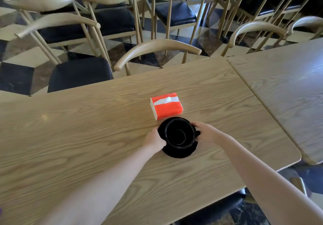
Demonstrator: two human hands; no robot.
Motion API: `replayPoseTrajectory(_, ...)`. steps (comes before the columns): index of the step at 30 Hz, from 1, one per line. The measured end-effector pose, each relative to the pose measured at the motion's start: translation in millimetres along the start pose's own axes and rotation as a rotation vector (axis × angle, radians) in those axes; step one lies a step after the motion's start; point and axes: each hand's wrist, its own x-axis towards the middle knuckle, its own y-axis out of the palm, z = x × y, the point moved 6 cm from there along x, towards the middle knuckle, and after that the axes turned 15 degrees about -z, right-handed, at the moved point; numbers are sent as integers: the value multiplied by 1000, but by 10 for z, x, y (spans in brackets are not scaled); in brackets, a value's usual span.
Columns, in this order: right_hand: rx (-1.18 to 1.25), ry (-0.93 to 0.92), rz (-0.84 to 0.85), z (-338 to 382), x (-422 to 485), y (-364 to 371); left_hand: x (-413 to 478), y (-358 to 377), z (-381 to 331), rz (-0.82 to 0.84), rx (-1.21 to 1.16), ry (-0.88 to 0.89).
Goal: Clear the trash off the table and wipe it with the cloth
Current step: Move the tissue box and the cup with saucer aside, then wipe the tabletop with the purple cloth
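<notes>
black cup sitting on black saucer, mid-counter, just in front of orange tissue pack. left hand and right hand cupping set from opposite sides, fingers curling half-closed against cup wall and saucer rim; two-sided hold probably steadying stack for lifting. cloth, trash not visible.

- The counter is a light wood-grain slab with rounded corners; its right edge butts against a second counter of the same finish.
- A black saucer lies on it right of centre, nearer the right edge than the left.
- A black cup stands on the saucer.
- An orange tissue pack with a white strip lies flat just beyond the saucer, toward the far edge.
</notes>
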Motion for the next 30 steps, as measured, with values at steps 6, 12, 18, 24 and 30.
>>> replayPoseTrajectory(6,-279,-86,220,455,-66,-196,64,-310,-70,120,-41,-10)
replayPoseTrajectory(12,-468,-78,71,1148,-125,-297,32,-892,113,134,7,65)
replayPoseTrajectory(18,-343,-217,58,2301,-332,359,-159,-1679,945,77,-33,21)
replayPoseTrajectory(24,-288,-327,174,3273,-732,1507,-468,-2492,2262,-58,-89,-112)
replayPoseTrajectory(30,-276,-383,315,4024,-1190,2750,-1038,-3368,3620,-328,-304,-258)
